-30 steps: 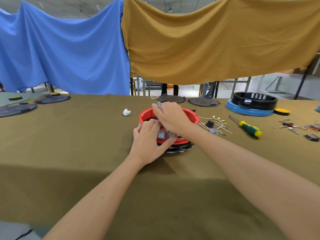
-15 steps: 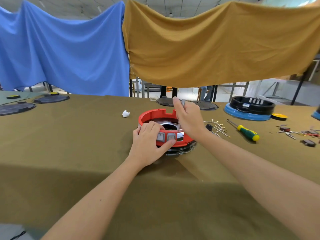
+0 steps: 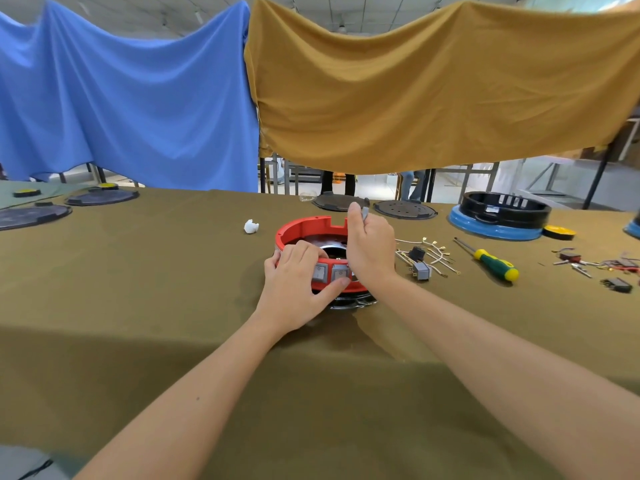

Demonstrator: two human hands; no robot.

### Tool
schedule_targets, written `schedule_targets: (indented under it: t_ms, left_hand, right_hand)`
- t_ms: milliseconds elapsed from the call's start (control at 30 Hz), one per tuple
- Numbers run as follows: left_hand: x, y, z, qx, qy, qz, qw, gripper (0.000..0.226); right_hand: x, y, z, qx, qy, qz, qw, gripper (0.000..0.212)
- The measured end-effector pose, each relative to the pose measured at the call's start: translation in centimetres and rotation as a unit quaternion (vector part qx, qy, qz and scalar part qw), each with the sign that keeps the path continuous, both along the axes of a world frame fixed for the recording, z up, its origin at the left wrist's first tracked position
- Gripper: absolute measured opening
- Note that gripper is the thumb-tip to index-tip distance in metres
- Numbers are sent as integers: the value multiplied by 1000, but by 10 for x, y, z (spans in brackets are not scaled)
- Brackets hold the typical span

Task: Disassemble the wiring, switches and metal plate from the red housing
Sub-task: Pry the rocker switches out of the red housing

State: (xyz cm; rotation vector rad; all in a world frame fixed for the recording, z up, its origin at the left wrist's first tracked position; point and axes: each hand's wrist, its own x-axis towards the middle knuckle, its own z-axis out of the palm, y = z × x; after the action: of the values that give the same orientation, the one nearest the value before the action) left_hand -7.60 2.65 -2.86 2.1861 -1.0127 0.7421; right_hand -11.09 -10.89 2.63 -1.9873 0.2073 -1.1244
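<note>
Red housing (image 3: 304,227), grey switches (image 3: 320,273), olive tablecloth (image 3: 138,306), seemingly green-yellow screwdriver (image 3: 497,265).

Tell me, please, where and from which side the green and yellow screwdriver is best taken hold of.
Take the screwdriver by its thick green and yellow handle, coming from above: it lies flat on the cloth, the thin shaft pointing away to the left, with free space around the handle. The right hand is nearer.

right hand (image 3: 370,247) hides red housing (image 3: 304,228) side

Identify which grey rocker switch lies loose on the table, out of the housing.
The grey switch right of the red housing, among loose wires; the others remain mounted.
</note>
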Motion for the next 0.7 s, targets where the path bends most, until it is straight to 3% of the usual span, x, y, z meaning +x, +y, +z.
schedule_targets:
  t_ms: [233,467,600,700]
  left_hand:
    - [0,0,1,7,6,0,1000,56]
    - [-1,1,1,8,6,1,1000,51]
    - [0,1,1,4,12,-5,1000,53]
    - [0,1,2,2,11,-8,1000,51]
  right_hand:
    - [10,-4,11,7,99,13,995,54]
    - [3,-3,8,77,-16,57,995,57]
    - [-1,5,14,10,-50,103,993,65]
    - [-4,8,14,-104,-21,125,987,58]
